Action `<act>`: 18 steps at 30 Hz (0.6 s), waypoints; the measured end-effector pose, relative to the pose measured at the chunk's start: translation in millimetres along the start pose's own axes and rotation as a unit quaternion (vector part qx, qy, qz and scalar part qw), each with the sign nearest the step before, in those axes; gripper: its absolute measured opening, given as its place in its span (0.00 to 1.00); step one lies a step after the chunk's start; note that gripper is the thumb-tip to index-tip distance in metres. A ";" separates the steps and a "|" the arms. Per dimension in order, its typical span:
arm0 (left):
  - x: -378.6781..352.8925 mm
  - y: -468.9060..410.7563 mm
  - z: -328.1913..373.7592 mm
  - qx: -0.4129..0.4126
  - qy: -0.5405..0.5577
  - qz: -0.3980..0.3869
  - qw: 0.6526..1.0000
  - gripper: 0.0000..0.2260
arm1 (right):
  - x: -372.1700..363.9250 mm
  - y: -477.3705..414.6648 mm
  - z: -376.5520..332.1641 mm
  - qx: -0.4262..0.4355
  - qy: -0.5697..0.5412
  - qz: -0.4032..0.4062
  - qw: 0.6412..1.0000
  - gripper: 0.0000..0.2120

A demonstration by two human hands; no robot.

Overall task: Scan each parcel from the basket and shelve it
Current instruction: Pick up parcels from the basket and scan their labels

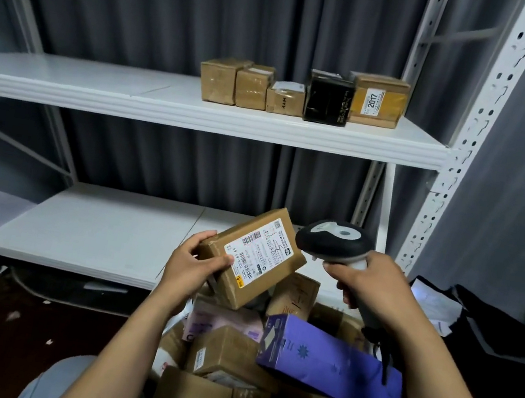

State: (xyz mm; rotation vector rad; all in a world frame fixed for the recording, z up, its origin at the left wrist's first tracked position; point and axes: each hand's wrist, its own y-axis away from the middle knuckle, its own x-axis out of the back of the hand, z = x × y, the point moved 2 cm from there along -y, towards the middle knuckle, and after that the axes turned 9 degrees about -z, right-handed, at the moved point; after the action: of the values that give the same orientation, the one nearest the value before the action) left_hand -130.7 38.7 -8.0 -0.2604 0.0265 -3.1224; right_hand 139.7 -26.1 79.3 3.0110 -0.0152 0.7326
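My left hand (191, 265) grips a brown cardboard parcel (277, 236) by its left end, tilted, with its white shipping label and barcodes facing up. My right hand (367, 282) holds a black and grey barcode scanner (334, 240) by its handle, its head close to the parcel's right edge. Below both hands lies a heap of parcels, among them a purple box (330, 366), a pink packet (222, 324) and several brown cartons. The basket itself is hidden under them.
A white metal rack stands ahead. Its upper shelf (99, 88) carries a row of several parcels at the right, including a black one (328, 100) and one marked 2017 (379, 102). The lower shelf (92, 233) is behind my hands. A dark bag (476, 321) lies at right.
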 end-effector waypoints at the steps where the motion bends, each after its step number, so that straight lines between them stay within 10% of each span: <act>1: 6.7 -3.1 2.4 -0.006 0.012 0.015 1.000 0.24 | -3.1 -5.3 -8.6 0.013 0.000 0.003 1.000 0.06; 10: 50.1 -22.0 60.3 -0.036 0.167 0.106 0.980 0.16 | -16.2 -49.9 -94.0 0.095 0.003 0.052 0.994 0.08; 18: 117.0 -62.6 125.7 -0.074 0.211 0.264 0.938 0.29 | -29.1 -105.5 -167.5 0.125 -0.023 0.068 0.990 0.09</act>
State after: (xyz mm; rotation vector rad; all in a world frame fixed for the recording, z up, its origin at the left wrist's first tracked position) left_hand -225.6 98.2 136.4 0.3634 0.2843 -2.5770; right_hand 39.0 86.7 210.4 3.2932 -0.1422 0.7244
